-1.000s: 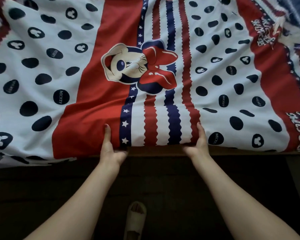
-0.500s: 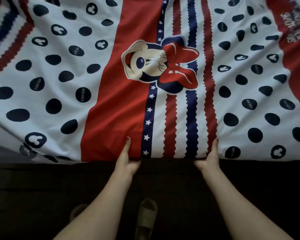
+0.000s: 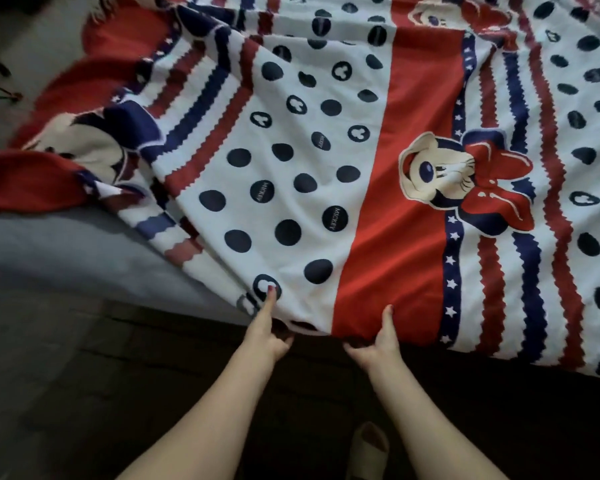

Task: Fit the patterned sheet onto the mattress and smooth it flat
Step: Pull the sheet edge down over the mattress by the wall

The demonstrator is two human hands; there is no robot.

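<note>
Head view showed, at the near left, a bare grey mattress not yet covered, with the red, white and navy cartoon-patterned cotton sheet bunched in folds above it. Toward the middle, the left hand pinched the sheet's near hem, thumb on top over a dotted panel, fingers curled under. Just to its right, the right hand gripped the same hem at the red band likewise. Farther right the sheet lay fairly flat to the edge. Judged so, the right part looked spread; the left corner remained to be covered and smoothed.
</note>
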